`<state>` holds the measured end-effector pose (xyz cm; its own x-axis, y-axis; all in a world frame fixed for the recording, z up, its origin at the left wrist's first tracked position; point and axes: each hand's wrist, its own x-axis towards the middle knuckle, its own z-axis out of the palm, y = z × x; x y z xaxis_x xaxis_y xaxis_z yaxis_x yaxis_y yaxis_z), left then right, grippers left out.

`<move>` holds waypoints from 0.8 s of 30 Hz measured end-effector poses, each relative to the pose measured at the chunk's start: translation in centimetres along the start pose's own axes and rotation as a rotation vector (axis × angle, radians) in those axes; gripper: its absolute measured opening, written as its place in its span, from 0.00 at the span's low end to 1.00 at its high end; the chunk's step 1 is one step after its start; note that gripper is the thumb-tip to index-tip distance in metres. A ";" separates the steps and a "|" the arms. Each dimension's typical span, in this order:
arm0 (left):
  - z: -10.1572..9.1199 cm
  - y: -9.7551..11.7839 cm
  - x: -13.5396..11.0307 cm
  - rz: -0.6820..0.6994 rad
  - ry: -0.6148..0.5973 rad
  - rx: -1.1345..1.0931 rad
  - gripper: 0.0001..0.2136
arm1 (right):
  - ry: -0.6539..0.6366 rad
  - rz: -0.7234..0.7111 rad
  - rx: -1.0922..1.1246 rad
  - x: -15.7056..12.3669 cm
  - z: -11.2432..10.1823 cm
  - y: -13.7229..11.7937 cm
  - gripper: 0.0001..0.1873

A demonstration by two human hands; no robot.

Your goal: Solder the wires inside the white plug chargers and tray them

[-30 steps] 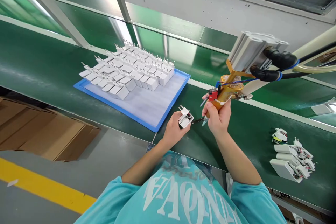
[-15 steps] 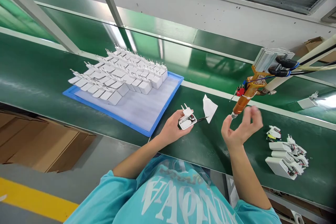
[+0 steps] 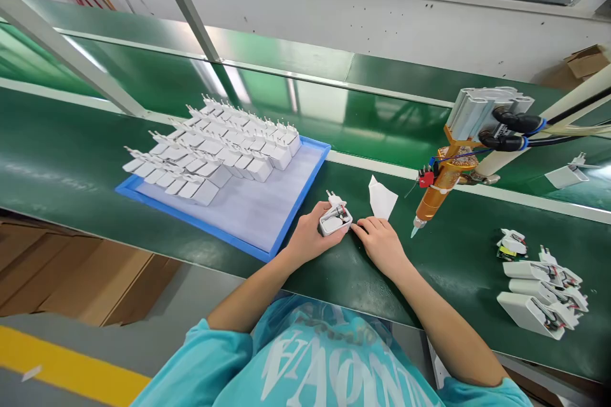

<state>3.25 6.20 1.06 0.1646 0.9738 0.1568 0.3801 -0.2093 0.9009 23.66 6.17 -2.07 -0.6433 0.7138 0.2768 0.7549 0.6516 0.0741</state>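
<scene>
The right hand [image 3: 380, 245] has moved from the orange dispenser [image 3: 435, 196] to beside the plug housing [image 3: 336, 222], which the left hand [image 3: 309, 233] pinches over the bench [image 3: 351, 280]; whether the right fingers grip anything, I cannot tell. Probably light, stiff, its wiring [image 3: 340, 210] fragile: hold the outer walls.

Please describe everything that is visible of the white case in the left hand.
The white case, apparently plastic, is a box with rounded corners, its open side facing the camera. Dark and red bits show inside. A white pronged plug piece sits at its far edge. The left hand holds it right of the blue tray; the right hand is close beside, contact unclear.
</scene>
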 end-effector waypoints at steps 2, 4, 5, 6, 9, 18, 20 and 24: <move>-0.1 -0.1 0.0 -0.018 0.027 0.005 0.18 | 0.048 -0.002 0.039 0.0 -0.6 -0.1 0.12; -0.2 -0.4 0.2 -0.031 0.088 0.026 0.17 | 0.130 -0.013 0.133 0.0 -1.5 -0.3 0.11; -0.2 -0.5 0.3 -0.039 0.121 0.043 0.16 | 0.182 -0.030 0.200 -0.1 -2.0 -0.5 0.10; -0.1 -0.6 0.4 -0.045 0.149 0.060 0.16 | 0.245 -0.060 0.272 -0.3 -2.5 -0.8 0.09; 0.2 -0.9 0.5 -0.032 0.181 0.090 0.16 | 0.479 -0.173 0.463 -0.8 -3.8 -1.4 0.08; 0.7 -0.6 -0.3 0.115 0.032 0.136 0.16 | 0.797 -0.205 0.491 -0.9 -5.7 -2.2 0.13; 0.7 -0.5 -0.5 0.140 -0.006 0.124 0.15 | 0.786 -0.197 0.466 -0.7 -5.6 -2.4 0.12; 0.6 -0.4 -0.8 0.198 -0.033 0.111 0.15 | 0.766 -0.206 0.455 -0.6 -5.4 -2.7 0.12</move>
<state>3.53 5.45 0.31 0.2748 0.9098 0.3111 0.4352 -0.4062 0.8035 22.69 2.56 2.73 -0.3769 0.3123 0.8720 0.4070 0.9015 -0.1469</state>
